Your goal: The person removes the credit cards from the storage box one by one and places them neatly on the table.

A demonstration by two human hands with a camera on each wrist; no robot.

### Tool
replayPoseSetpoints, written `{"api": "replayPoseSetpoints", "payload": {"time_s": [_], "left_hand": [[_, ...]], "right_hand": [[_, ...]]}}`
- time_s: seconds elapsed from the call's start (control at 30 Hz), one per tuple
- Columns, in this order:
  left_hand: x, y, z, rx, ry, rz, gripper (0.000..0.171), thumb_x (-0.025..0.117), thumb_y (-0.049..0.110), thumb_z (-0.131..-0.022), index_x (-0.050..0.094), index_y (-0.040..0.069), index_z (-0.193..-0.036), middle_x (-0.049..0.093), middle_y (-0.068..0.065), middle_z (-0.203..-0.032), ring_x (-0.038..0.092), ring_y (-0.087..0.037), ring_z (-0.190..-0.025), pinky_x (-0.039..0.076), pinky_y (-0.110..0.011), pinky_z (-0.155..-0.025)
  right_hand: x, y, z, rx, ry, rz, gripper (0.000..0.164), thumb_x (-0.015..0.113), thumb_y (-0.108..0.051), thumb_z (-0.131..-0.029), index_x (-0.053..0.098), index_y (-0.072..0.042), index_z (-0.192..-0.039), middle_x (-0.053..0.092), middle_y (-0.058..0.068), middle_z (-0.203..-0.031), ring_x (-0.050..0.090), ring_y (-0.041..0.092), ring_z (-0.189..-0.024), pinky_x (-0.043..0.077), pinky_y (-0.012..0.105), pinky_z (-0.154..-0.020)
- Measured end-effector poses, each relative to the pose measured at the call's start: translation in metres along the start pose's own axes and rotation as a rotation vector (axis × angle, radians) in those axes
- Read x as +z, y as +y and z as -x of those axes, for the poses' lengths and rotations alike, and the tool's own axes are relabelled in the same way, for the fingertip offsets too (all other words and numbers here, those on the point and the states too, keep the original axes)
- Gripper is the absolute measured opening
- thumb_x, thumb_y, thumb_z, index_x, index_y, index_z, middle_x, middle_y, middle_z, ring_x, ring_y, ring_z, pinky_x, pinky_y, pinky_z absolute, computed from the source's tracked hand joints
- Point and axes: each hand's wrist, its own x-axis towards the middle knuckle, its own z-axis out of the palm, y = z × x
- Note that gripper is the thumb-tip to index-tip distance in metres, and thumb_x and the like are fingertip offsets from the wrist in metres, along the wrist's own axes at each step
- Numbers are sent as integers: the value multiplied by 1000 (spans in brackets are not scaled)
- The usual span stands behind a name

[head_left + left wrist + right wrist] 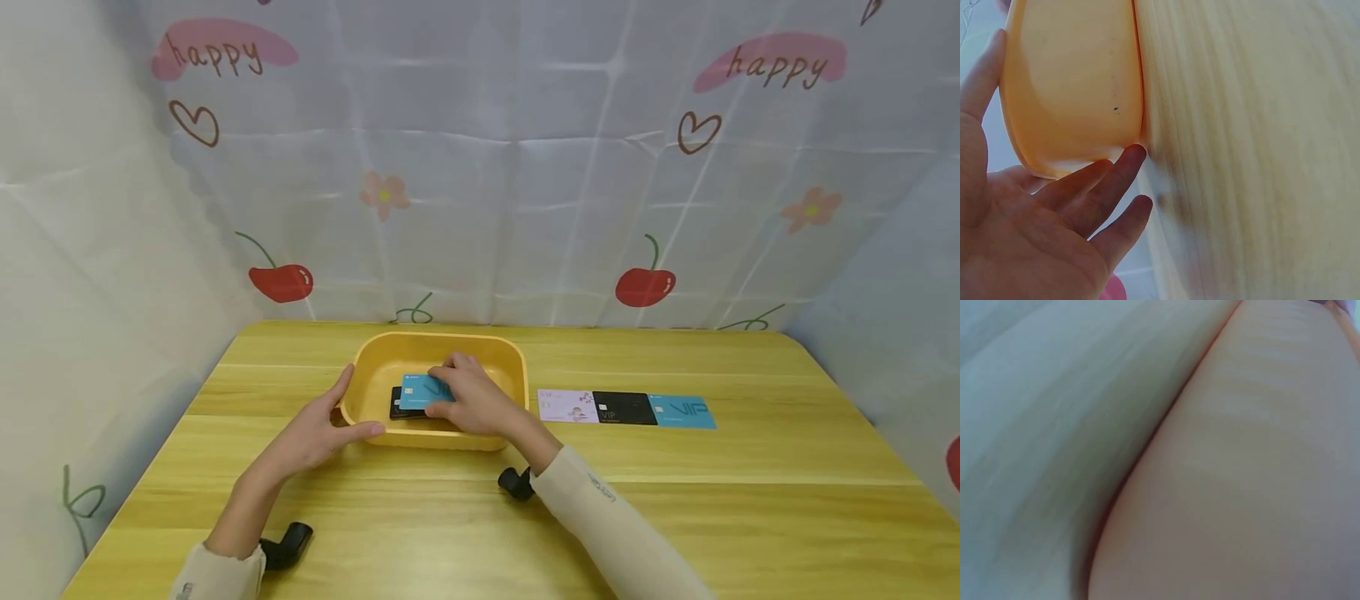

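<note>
Inside the yellow plastic tray (442,440), my right hand (474,398) pinches a blue card (420,392) between thumb and fingers. Beneath it a black card (395,407) is partly covered. My left hand (315,433) rests against the tray's left end, its thumb at the front rim and its fingers spread along the side. In the left wrist view those fingers (1119,172) are mostly straight at the tray's end (1072,125). The right wrist view shows only the tray's smooth outer wall (1229,475) at close range; the right hand is out of that picture.
Right of the tray, a pink card (566,406), a black card (626,408) and a blue card (682,411) lie in a row on the wooden table (465,525). A printed curtain (510,208) hangs behind the table. Black wrist mounts (288,546) stick out at the sleeves.
</note>
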Motion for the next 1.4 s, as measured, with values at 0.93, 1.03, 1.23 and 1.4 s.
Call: {"api": "replayPoseSetpoints", "payload": {"time_s": [0.93,1.03,1.23,1.4], "left_hand": [[4,-1,0,4,7,-7,105,68,51,-76,2,13,-148,21,-18,-147,38,-32,-122,33,-50,-96],[4,-1,0,10,4,-7,104,68,51,-76,1,14,-148,21,-18,-147,38,-31,-122,34,-49,-96],[1,0,0,19,5,-16,105,68,51,-76,1,13,-148,22,-18,-146,40,-31,-121,35,-48,-95],[0,0,1,12,0,-28,105,67,52,-76,1,12,-148,19,-19,-147,36,-33,-124,32,-50,-97]], "right_hand": [[-30,9,56,-25,52,-118,53,64,-25,-87,47,-1,-131,42,4,-111,35,16,-96,38,30,-76],[-33,12,62,-27,86,-130,54,66,-24,-85,48,-1,-130,43,4,-111,35,16,-96,37,31,-75],[-34,14,69,-41,119,-124,53,66,-26,-85,49,-4,-130,42,0,-110,34,13,-97,38,28,-75],[-34,16,77,-73,145,-104,51,65,-27,-86,50,-3,-129,42,1,-112,34,14,-99,39,29,-77]]}}
